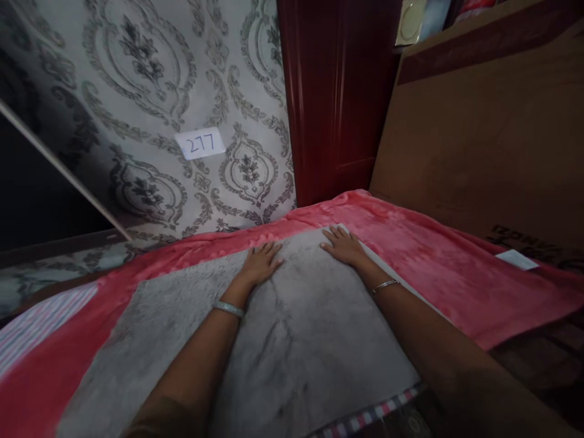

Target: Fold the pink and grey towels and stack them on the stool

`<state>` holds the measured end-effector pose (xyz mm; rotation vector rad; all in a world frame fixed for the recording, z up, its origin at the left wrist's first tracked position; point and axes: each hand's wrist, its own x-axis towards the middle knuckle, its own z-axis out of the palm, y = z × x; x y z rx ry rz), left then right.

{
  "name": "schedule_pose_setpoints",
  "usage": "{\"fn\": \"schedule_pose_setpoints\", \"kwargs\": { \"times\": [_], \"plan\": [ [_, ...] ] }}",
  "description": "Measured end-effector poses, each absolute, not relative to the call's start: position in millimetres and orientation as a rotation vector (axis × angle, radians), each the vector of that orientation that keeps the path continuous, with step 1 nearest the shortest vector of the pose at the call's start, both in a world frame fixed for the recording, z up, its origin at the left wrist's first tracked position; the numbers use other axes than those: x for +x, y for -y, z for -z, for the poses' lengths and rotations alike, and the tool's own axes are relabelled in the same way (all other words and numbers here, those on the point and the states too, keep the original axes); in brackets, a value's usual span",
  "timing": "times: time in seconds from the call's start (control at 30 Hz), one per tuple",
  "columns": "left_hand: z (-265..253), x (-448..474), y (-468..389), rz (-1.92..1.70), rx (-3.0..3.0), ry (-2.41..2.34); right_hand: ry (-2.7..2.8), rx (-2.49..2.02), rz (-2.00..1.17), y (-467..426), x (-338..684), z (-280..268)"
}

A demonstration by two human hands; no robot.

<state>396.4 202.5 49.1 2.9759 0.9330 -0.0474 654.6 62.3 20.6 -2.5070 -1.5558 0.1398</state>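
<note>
In the head view, one gray cloth (319, 310) lies spread over one pink-red blanket (396, 243), its far edge short of the patterned wall (246, 109). The left hand (261, 263) rests flat near that far edge, fingers spread; the right hand (344, 246) lies flat at the far right corner, fingers also apart. Neither grips anything — both palms are down on the fabric.

The cloth looks soft, plush and limp, probably light for its spread and unlikely to break. It would likely crease rather than slide cleanly; a few wrinkles already run down its middle, between the forearms. The far corners and the edges seem the best places to take hold.

Counted out: two hands, each with one bracelet at the wrist — a pale bangle (229, 308) on the left, a silvery bracelet (385, 285) on the right. There are two white slips: a numbered card (201, 143) reading 277 on the wall, and a blank-looking slip (517, 260) by the one large cardboard box (493, 140).
</note>
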Motion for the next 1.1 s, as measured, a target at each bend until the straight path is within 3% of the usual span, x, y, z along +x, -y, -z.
{"fn": "schedule_pose_setpoints", "kwargs": {
  "times": [0.3, 0.57, 0.67, 0.77, 0.93, 1.1],
  "plan": [
    [-56, 219, -238, 0.071, 2.614, -1.928, 1.551, -2.491, -0.134, -63, 655, -14],
    [-62, 179, -244, 0.128, 2.594, -1.7, 1.509, -2.557, -0.178, -62, 645, -29],
    [-61, 156, -246, 0.014, 2.603, -1.868, 1.483, -2.509, -0.089, -82, 598, -52],
    [-55, 142, -243, -0.046, 2.517, -2.059, 1.81, -2.253, -0.073, -118, 504, -67],
    [-47, 137, -245, -0.018, 2.445, -1.987, 2.184, -1.871, -0.145, -168, 333, -62],
    [-44, 136, -252, -0.009, 2.433, -1.986, 2.173, -1.8, -0.201, -182, 304, -39]
  ]
}}
